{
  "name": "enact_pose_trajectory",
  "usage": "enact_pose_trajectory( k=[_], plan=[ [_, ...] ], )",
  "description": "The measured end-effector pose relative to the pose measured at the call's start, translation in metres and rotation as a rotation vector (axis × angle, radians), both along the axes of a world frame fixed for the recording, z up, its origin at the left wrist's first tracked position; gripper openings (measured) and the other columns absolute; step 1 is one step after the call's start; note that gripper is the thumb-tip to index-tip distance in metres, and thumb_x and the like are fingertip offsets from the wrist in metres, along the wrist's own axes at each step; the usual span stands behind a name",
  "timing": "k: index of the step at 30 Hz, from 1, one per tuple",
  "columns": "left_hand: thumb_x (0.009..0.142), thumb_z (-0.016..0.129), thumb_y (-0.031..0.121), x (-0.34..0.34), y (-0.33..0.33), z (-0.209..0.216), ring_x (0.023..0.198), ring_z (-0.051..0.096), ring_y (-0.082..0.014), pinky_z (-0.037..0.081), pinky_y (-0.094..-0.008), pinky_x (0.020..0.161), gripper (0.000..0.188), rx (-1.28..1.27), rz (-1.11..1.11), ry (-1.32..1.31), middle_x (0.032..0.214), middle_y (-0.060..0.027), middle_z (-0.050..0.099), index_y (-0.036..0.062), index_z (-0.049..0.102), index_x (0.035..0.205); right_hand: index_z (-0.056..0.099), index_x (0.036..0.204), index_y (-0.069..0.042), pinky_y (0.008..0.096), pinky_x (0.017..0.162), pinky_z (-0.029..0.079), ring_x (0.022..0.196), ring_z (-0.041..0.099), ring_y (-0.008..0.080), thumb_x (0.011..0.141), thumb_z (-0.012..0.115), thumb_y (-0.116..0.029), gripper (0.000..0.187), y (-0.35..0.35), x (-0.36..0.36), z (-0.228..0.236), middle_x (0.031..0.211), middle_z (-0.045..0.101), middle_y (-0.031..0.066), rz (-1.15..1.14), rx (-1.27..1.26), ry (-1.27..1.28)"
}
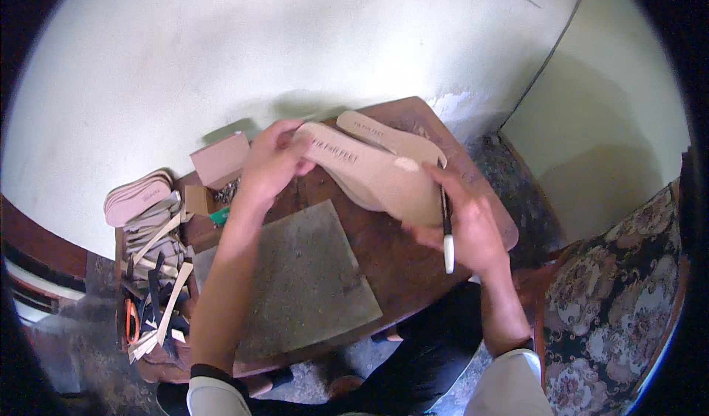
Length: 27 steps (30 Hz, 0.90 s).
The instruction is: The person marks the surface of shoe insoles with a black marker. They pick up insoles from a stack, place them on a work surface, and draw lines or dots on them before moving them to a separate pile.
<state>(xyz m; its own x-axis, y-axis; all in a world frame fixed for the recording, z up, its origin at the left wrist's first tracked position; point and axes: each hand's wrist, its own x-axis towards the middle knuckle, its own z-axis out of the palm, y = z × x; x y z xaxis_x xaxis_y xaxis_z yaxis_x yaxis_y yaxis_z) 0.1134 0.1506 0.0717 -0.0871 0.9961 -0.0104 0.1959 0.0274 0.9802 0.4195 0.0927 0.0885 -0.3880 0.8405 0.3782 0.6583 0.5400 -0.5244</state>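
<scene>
A tan shoe insole (pixel 373 176) with dark print near its heel is held over the wooden table, tilted. My left hand (pixel 269 161) pinches its heel end between thumb and fingers. At the wider toe end, my right hand (pixel 473 220) grips the insole's edge. A dark pen with a white end (pixel 448 250) is also tucked in that right hand, pointing down toward me. Under the held insole the edge of a second tan piece (pixel 354 189) shows; whether it is held too, I cannot tell. Just behind lies another tan insole (pixel 388 137), partly covered.
A grey rectangular board (pixel 295 276) lies on the wooden table (pixel 406 272). To the left are stacked insoles (pixel 136 203), a heap of strips (pixel 159 242), an orange-handled tool (pixel 131 321) and an open cardboard box (pixel 221 159). The wall stands behind; a floral-covered chair (pixel 613 305) is at right.
</scene>
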Motion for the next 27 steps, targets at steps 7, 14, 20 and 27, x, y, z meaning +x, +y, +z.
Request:
enact_pose_trajectory(
  k=[7,14,20,27],
  plan=[
    [0.08,0.07,0.01,0.053,0.122,-0.028,0.11,0.065,-0.034,0.049,-0.0404,0.097,0.049,0.173,-0.1,0.509,0.117,-0.0216,0.067,0.0006,0.06,0.127,0.058,0.13,-0.001,0.0464,0.097,0.051,0.109,0.064,0.0425,0.068,0.087,-0.035,0.077,0.107,0.033,-0.039,0.118,0.066,0.026,-0.114,0.072,-0.053],
    [0.073,0.071,0.003,0.038,0.145,-0.058,0.126,0.056,-0.0361,0.046,-0.0451,0.107,0.067,0.174,-0.236,1.001,0.134,-0.0217,0.058,0.0054,0.054,0.137,0.054,0.136,-0.002,0.0482,0.101,0.048,0.118,0.06,0.0414,0.068,0.088,-0.035,0.083,0.114,0.032,-0.063,0.125,0.064,0.0253,-0.157,-0.084,-0.119],
    [0.067,0.069,-0.007,0.037,0.156,-0.073,0.123,0.057,-0.0369,0.047,-0.0417,0.106,0.076,0.275,-0.41,0.928,0.133,-0.0186,0.059,0.0096,0.053,0.14,0.052,0.139,0.0,0.0461,0.105,0.047,0.123,0.058,0.0408,0.071,0.088,-0.035,0.084,0.114,0.037,-0.067,0.131,0.06,0.027,-0.182,-0.103,-0.034],
    [0.065,0.071,-0.008,0.04,0.179,-0.073,0.119,0.06,-0.0373,0.048,-0.0435,0.104,0.068,0.262,-0.447,0.969,0.125,-0.0181,0.063,0.0079,0.061,0.13,0.053,0.138,0.001,0.0453,0.103,0.048,0.122,0.059,0.0403,0.072,0.088,-0.036,0.083,0.114,0.036,-0.071,0.129,0.061,0.0274,-0.181,-0.076,-0.035]
  ],
)
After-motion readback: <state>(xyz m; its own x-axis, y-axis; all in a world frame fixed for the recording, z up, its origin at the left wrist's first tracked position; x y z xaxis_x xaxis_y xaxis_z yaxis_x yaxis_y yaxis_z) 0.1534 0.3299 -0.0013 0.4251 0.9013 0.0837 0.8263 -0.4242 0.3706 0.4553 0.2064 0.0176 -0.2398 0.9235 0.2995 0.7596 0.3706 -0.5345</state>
